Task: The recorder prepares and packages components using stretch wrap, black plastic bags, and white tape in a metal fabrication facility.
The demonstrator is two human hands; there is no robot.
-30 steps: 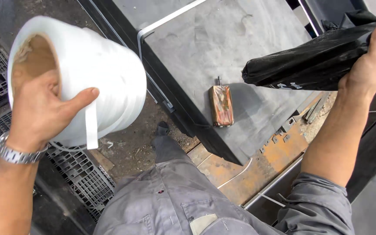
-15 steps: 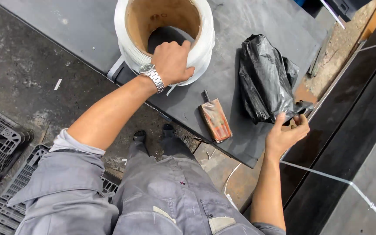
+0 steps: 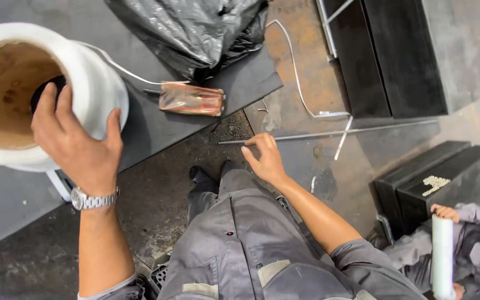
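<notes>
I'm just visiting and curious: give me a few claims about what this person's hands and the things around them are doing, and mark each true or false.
1. The left hand grips the rim of the big white strapping roll. True.
2. The right hand holds the black plastic bag. False: it is empty and hangs over the floor, next to a thin metal rod; the bag lies on the dark table.
3. A small reddish packet lies on the table beside the bag. True.
4. The wristwatch is on the right wrist. False: it is on the left.
5. Nobody else is in view. False: another person's hand holds a white roll at lower right.
</notes>
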